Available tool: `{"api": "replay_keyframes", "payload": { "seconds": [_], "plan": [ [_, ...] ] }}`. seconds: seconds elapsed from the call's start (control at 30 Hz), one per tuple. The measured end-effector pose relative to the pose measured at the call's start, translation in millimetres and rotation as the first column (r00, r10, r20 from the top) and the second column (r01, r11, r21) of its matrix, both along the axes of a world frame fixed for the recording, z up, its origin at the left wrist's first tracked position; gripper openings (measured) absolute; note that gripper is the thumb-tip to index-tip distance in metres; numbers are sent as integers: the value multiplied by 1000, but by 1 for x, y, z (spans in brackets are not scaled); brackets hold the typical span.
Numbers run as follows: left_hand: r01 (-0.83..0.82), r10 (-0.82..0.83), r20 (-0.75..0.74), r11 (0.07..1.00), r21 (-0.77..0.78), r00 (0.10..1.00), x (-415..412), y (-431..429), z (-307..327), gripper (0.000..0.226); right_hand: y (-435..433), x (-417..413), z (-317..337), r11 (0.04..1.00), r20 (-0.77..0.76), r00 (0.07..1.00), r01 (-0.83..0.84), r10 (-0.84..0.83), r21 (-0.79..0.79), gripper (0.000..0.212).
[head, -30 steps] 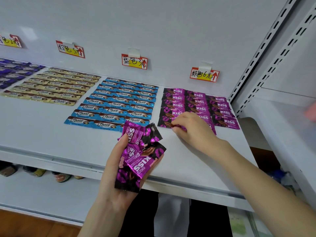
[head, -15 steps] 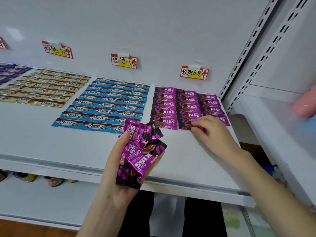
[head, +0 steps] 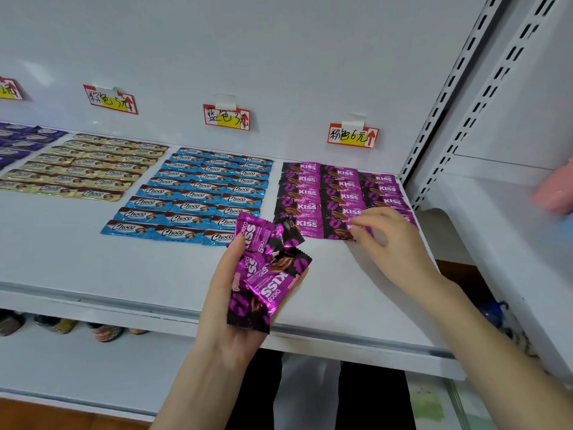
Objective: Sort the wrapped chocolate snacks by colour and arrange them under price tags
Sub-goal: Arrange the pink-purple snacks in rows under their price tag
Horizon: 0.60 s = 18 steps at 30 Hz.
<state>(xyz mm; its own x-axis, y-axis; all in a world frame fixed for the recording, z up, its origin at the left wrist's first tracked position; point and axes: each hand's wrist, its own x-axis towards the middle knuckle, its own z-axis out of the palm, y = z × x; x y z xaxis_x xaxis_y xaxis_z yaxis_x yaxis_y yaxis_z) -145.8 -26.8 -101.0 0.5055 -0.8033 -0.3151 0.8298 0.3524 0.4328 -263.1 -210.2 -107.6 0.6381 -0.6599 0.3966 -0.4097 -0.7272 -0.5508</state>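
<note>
Standing at a white shelf [head: 93,268], a person works with both hands over rows of wrapped snacks. Left hand [head: 235,305] palm up, fingers curled round a loose bunch of purple Kiss packets [head: 266,274], thumb lying along the bunch's left side; the bunch is held above the shelf's front part, just in front of the blue rows. Right hand [head: 387,240] down on the shelf, fingertips pinched on the end of one purple packet [head: 359,229] at the front edge of the laid-out purple block [head: 341,197], in its middle column. Cannot tell whether that packet lies fully flat.

Purple block: three columns, several rows, packets touching edge to edge, under the right-most price tag [head: 353,136] taped to the back wall. Right column partly hidden by the right hand.

Blue Choco packets [head: 198,193] form a block just to the left, under the middle tag [head: 226,117]. Gold packets [head: 86,169] further left under another tag [head: 110,99]. Dark violet packets [head: 21,141] at the far left edge, cut off by the frame, with a fourth tag [head: 9,88] only partly in sight.

Shoes [head: 62,325] show on the lower level. A blurred pink object [head: 555,190] sits on the neighbouring shelf to the right.
</note>
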Motion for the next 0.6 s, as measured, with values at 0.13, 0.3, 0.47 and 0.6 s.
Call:
{"api": "replay_keyframes", "payload": {
  "seconds": [0.13, 0.3, 0.47, 0.6],
  "plan": [
    [-54, 53, -20, 997, -55, 998, -9, -16, 10, 44, 45, -7, 32, 919, 263, 963, -158, 62, 360, 18],
    [-50, 53, 27, 992, -113, 998, -25, -32, 13, 35, 83, -6, 37, 821, 154, 988, -98, 13, 563, 50],
    [-3, 9, 45, 991, -134, 999, -31, -34, 13, 33, 78, -9, 30, 797, 233, 972, -121, -26, 592, 37],
    [18, -14, 33, 992, -127, 999, -34, -35, 12, 28, 66, -16, 25, 750, 294, 955, -175, -27, 638, 30]
  ]
}}
